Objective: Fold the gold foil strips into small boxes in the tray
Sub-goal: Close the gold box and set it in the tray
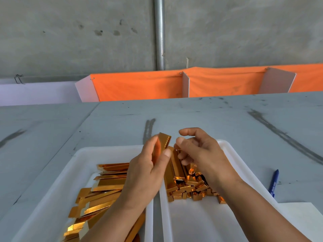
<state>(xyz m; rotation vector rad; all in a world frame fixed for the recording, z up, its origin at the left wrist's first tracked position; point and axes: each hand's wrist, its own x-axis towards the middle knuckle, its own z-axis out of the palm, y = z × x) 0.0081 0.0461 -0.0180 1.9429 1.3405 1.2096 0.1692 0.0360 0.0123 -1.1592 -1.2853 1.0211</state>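
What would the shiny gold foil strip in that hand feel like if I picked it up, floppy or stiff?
Probably stiff: the gold foil strip stands up from the pinching left hand without drooping. Likely light, as it looks thin like the flat gold strips heaped in the left white plastic tray. It probably creases easily: folded gold boxes show sharp bends.

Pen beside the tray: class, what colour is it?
The pen is blue; head view shows it best.

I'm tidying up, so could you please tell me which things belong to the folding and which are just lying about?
Job: foil strip in left hand; right hand; flat strips in left tray; folded boxes in right tray.
Lying about: blue pen; white paper.
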